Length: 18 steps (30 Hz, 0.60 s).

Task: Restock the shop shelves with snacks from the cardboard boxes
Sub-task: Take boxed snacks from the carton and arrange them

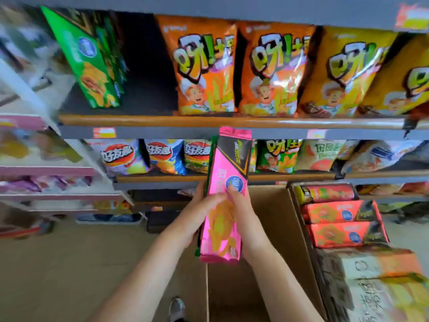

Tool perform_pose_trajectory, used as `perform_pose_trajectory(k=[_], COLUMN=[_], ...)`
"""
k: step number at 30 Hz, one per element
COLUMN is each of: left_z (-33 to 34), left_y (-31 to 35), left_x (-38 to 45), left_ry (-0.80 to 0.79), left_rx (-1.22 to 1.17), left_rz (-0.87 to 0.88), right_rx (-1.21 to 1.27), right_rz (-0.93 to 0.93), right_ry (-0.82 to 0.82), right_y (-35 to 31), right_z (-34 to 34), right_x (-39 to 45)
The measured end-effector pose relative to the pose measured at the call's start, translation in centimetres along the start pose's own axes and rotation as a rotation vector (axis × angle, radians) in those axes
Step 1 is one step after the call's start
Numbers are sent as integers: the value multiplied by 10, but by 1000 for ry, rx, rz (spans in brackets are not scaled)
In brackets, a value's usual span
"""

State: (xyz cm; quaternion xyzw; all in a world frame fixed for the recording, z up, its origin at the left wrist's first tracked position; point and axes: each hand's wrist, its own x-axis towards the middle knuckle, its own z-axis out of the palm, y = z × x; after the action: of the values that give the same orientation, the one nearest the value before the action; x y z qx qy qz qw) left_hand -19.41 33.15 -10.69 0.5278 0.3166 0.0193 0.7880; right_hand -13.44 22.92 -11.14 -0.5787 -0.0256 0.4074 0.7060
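I hold a tall pink snack pack (228,166) upright in front of the shelves, with a green pack's edge (210,163) showing just behind it. My left hand (199,212) grips the stack from the left side. My right hand (241,210) grips it from the right, thumb on the front. Below my arms is an open cardboard box (274,219). Another box (299,219) at the right holds several red-orange packs (336,212). On the upper shelf (162,120), green packs (92,59) lean at the left, next to a dark gap (146,66).
Orange and yellow chip bags (206,66) fill the upper shelf to the right of the gap. Smaller bags (162,156) line the shelf below. A pink shelving unit (34,168) stands at the left. My shoe (177,309) is on the tan floor.
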Motion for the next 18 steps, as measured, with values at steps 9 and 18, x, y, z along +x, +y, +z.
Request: perform_pose_trajectory(k=[9, 18], left_z=[-102, -156], left_y=[77, 125], left_x=[-75, -68], left_ry=[97, 43], left_rx=[-162, -54], left_rz=[246, 234], right_rx=[-184, -110], right_rz=[-136, -126], right_ry=[-143, -292], right_y=[-12, -37], right_z=[138, 186], right_x=[-28, -9])
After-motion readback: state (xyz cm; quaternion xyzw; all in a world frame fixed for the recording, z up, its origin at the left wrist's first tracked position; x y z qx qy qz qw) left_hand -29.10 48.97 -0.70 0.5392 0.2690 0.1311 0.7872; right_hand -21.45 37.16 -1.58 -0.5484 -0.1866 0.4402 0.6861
